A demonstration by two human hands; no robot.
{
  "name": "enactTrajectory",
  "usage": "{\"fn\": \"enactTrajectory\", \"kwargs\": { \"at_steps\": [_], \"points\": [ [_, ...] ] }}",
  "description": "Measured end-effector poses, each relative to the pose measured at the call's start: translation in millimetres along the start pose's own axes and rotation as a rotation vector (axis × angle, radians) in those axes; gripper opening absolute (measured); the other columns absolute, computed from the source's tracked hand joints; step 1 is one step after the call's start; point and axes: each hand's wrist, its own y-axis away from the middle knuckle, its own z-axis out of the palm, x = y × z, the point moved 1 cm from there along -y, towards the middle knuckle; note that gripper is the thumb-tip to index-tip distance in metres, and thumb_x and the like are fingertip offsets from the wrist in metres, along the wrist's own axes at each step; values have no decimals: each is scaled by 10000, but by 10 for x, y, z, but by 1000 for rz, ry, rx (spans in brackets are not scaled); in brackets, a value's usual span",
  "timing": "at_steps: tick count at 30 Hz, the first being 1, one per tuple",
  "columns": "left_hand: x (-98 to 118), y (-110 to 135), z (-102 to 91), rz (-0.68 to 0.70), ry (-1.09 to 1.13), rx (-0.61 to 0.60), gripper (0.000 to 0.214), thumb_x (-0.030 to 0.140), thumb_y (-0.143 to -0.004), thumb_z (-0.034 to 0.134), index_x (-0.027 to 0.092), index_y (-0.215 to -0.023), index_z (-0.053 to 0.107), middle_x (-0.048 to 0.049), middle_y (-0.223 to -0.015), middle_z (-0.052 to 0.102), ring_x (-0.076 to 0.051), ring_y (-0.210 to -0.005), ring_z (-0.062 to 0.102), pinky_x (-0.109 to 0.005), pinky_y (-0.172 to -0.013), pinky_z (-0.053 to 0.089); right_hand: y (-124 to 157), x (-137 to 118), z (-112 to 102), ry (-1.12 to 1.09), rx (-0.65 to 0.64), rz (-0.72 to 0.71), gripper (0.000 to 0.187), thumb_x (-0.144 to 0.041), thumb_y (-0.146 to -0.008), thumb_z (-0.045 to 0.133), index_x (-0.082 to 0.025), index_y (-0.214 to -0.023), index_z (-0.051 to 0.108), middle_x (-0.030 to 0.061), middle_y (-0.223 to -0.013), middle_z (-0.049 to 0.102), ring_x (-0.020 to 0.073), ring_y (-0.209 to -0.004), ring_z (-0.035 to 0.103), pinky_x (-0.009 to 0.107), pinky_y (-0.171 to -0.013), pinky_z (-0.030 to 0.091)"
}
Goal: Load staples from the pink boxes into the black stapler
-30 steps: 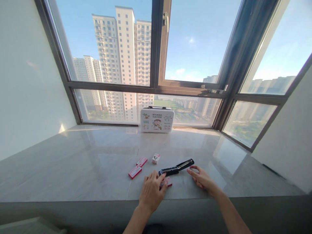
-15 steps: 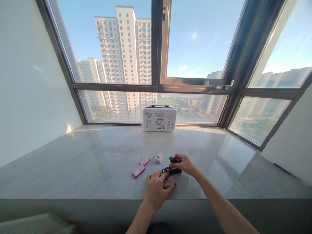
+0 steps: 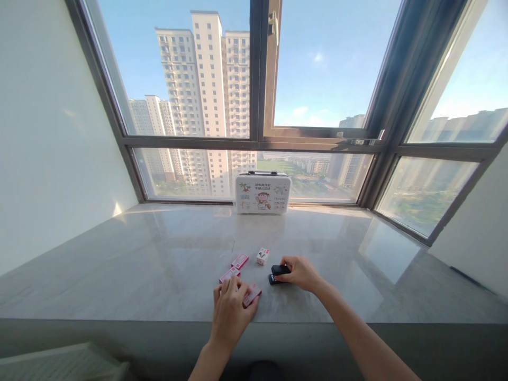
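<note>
At lower middle, the right hand [image 3: 302,273] grips a stapler [image 3: 280,270]; squeezing could nip fingers [image 3: 289,260]. The left hand [image 3: 231,307], sliding its held red box [image 3: 253,295], could bump another box [image 3: 230,273].

Three flat red-and-white boxes [image 3: 240,261] [image 3: 230,274] [image 3: 252,295]; one small white box [image 3: 262,256]; one black stapler [image 3: 280,270]; one white case [image 3: 263,196]; two hands [image 3: 232,309] [image 3: 304,273]

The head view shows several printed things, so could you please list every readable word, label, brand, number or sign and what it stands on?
"TRAVEL": on the case, slightly blurred.
Chinese characters, also on the case: too blurred to quote surely.
White box: print too small to read.
Red boxes: print too small to read.
Stapler: no readable text.
</note>
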Motion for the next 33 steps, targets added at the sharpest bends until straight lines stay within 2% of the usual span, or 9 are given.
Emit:
{"fn": "enactTrajectory", "kwargs": {
  "at_steps": [3,6,10,15,19,23,25,28,33],
  "points": [
    [-322,-142,-70,-19,-18,56,161,407,-791,713,273,-853,652,-49,-1205,561,-304,-1130,481,-461,-988,354,-3,4,14,7,7,14,472,-637,-681,761,-205,-854,686,-60,-608,503,99,-570,429,240,-550,178],
    [-563,-342,-62,17,59,17,204,418,-770,724,250,-781,610,-38,-1231,552,-288,-1123,485,-432,-970,396,-3,1,21,8,10,29,471,-635,-678,763,-205,-856,686,-61,-606,494,101,-572,428,242,-549,180],
    [-734,-500,6,82,216,-90,224,411,-771,704,232,-762,569,-33,-1077,566,-241,-1023,524,-366,-900,455,1,-7,26,6,18,32,463,-632,-674,765,-211,-849,685,-64,-600,484,103,-570,430,241,-546,180],
    [-869,-480,92,68,265,-71,228,387,-777,669,234,-920,581,-39,-1065,537,-237,-1023,528,-379,-934,462,2,-8,40,-1,17,46,453,-619,-676,766,-210,-851,687,-63,-597,482,104,-572,432,239,-550,184],
    [-943,-479,143,97,237,-74,476,380,-767,673,251,-1207,542,-67,-1260,512,-270,-1183,490,-445,-1048,410,0,-6,44,5,16,55,450,-611,-678,769,-210,-866,688,-63,-603,487,106,-576,439,239,-556,192],
    [-964,-531,163,186,234,-150,716,373,-825,635,273,-1471,343,-82,-1547,345,-275,-1418,329,-455,-1158,305,0,-3,37,16,17,47,445,-608,-683,773,-217,-876,688,-62,-607,494,107,-574,448,242,-555,195],
    [-957,-562,176,225,230,-221,734,387,-871,587,297,-1524,265,-58,-1579,330,-257,-1464,272,-451,-1182,270,2,-11,28,23,13,38,440,-608,-691,769,-220,-880,688,-59,-609,501,108,-574,453,244,-553,196],
    [-924,-596,216,238,216,-283,664,431,-923,514,321,-1531,269,-37,-1557,389,-243,-1469,277,-455,-1193,247,14,-49,1,44,6,27,415,-594,-719,753,-224,-898,693,-52,-617,524,111,-578,456,248,-556,195],
    [-773,-599,360,200,190,-206,653,420,-952,464,276,-1545,235,-65,-1551,396,-239,-1445,329,-453,-1194,245,68,-130,-67,109,9,22,326,-531,-774,712,-229,-897,710,-35,-628,554,117,-587,458,262,-565,193]
  ]
}}
